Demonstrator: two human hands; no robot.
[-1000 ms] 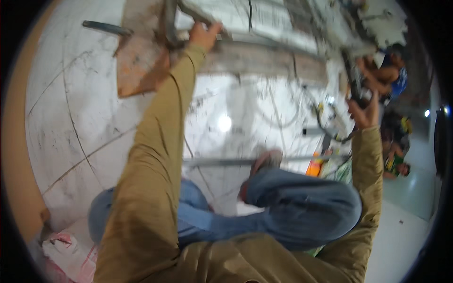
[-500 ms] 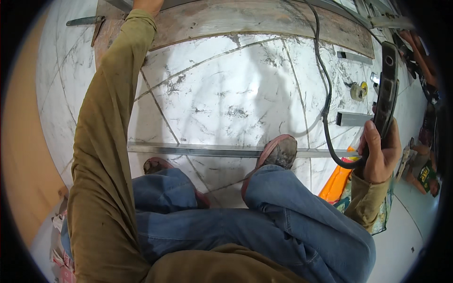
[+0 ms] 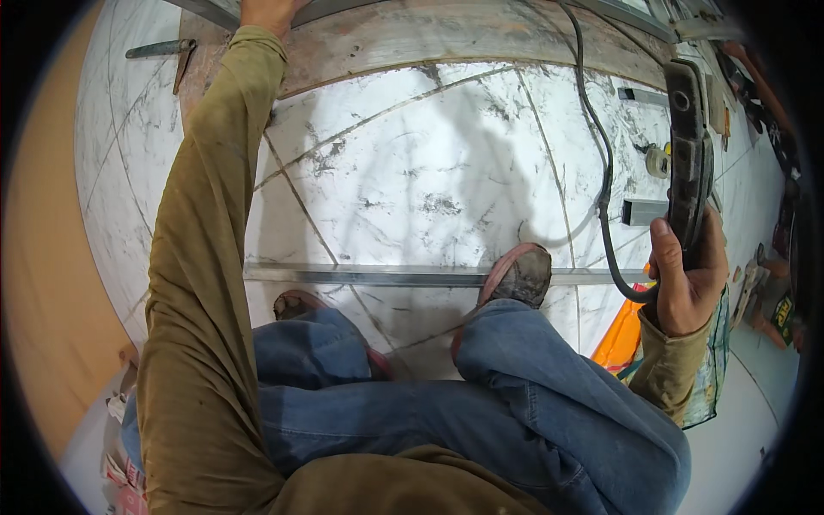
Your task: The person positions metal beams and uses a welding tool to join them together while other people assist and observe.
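My right hand (image 3: 687, 279) is closed around a worn dark welding electrode holder (image 3: 685, 129), held upright at the right, its thumb along the side. A thick black cable (image 3: 592, 112) comes out below the grip and loops up toward the far edge. No welding rod can be made out in its jaws. My left hand (image 3: 268, 12) reaches to the far edge, beside a grey metal bar (image 3: 330, 9); its fingers are cut off by the picture's edge. A long metal bar (image 3: 386, 275) lies across the tiles by my shoes.
A worn board (image 3: 412, 41) lies along the far side. Short metal tube pieces (image 3: 644, 212) and a tape measure (image 3: 657, 161) are beyond my right hand. An angled tool (image 3: 161, 49) rests far left. An orange bag (image 3: 620, 339) is near my right knee; another person (image 3: 777, 318) shows at right.
The electrode holder and my right hand have shifted slightly left and up in the picture. The whole view has moved a little to the right; my grip stays the same.
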